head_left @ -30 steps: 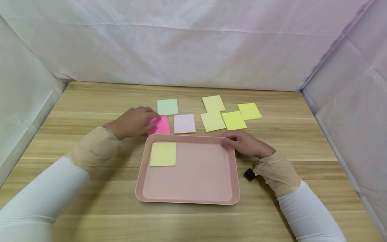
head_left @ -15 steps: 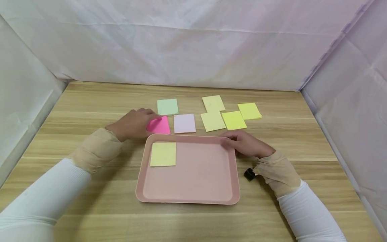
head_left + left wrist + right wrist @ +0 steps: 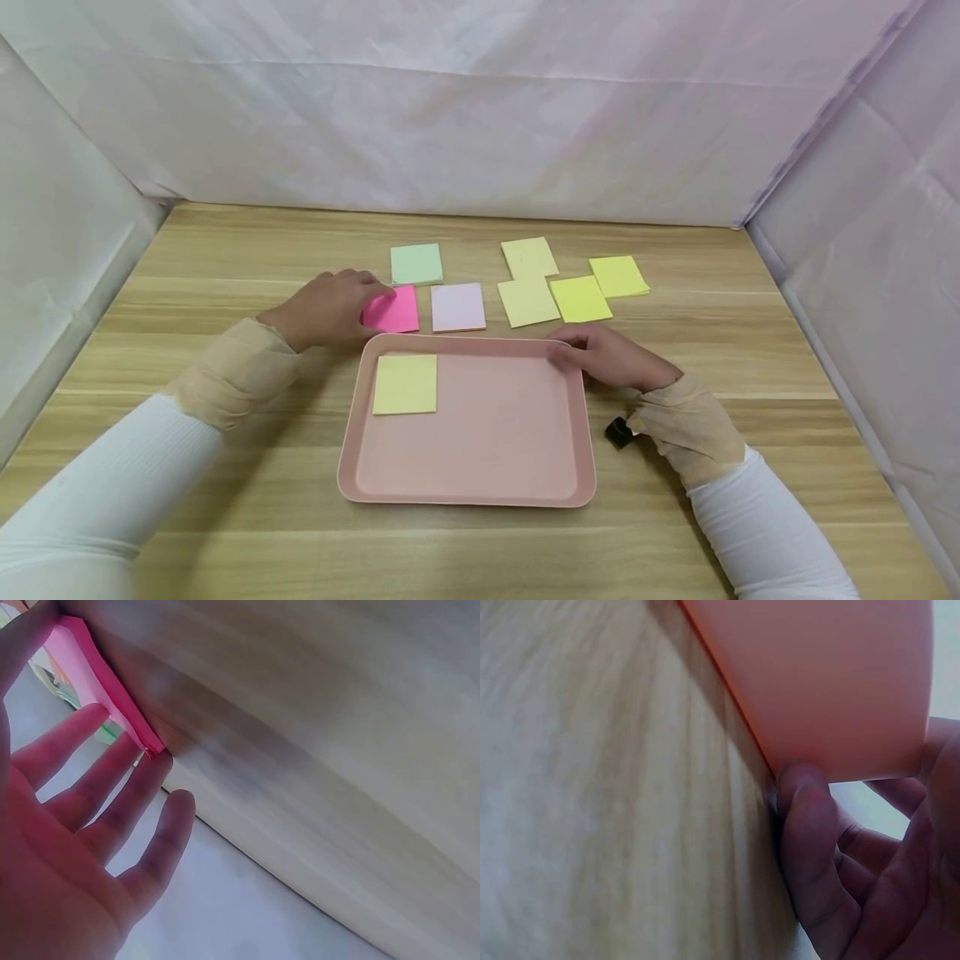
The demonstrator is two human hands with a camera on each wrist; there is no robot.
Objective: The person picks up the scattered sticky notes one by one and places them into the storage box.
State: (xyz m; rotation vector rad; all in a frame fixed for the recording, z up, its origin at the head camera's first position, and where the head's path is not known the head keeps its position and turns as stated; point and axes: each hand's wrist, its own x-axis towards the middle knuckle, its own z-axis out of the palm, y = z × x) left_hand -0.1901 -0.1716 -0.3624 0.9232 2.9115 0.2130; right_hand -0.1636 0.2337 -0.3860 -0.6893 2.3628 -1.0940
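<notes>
At the left of the head view, my left hand (image 3: 327,308) grips a bright pink sticky note pad (image 3: 393,311). Fingertips press its far edge and the thumb reaches its near corner; in the left wrist view the pink pad (image 3: 101,682) lies between them. My right hand (image 3: 618,357) holds the far right corner of a pink tray (image 3: 480,494), thumb over the rim. From the right wrist, curled fingers show against the tray's outer wall (image 3: 825,682). A pale yellow pad (image 3: 405,384) lies in the tray's far left corner.
Behind the tray lie a mint green pad (image 3: 417,264), a lilac pad (image 3: 458,307), two pale yellow pads (image 3: 528,302) partly overlapping, and two bright yellow pads (image 3: 581,299). A small black object (image 3: 619,432) is by the right wrist. White cloth walls (image 3: 465,108) enclose the table.
My left fingers have closed in on the pink pad, and it has shifted slightly left. The right hand and the tray stay almost still.
</notes>
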